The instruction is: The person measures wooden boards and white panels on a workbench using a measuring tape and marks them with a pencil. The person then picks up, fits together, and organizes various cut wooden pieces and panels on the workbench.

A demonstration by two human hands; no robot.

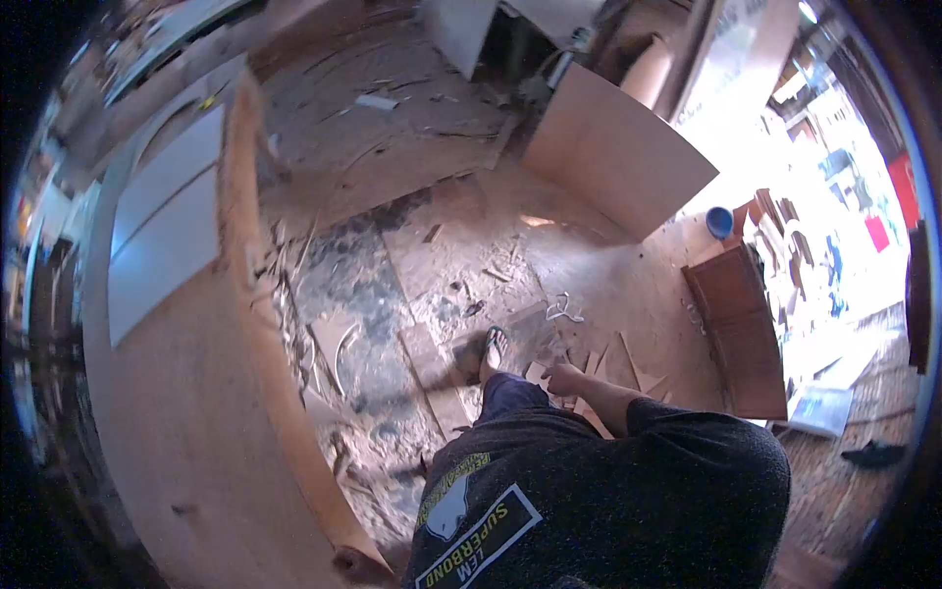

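My right hand (561,379) hangs beside my thigh with its fingers curled in. A small pale flat piece (536,374) shows right at the fingers; whether it is gripped or lies on the floor behind them I cannot make out. Below that hand, thin wood offcuts (643,368) are scattered on the floor. My left hand does not show; the dark printed shirt (628,501) fills the lower part of the view. One foot in a flip-flop (494,348) stands forward on the dusty floor.
A long workbench (186,412) with pale panels (167,231) runs along the left. A large brown board (618,152) leans ahead. At right stand a brown wooden cabinet (736,329) and a blue bowl (719,223). Offcuts and shavings litter the floor (461,231).
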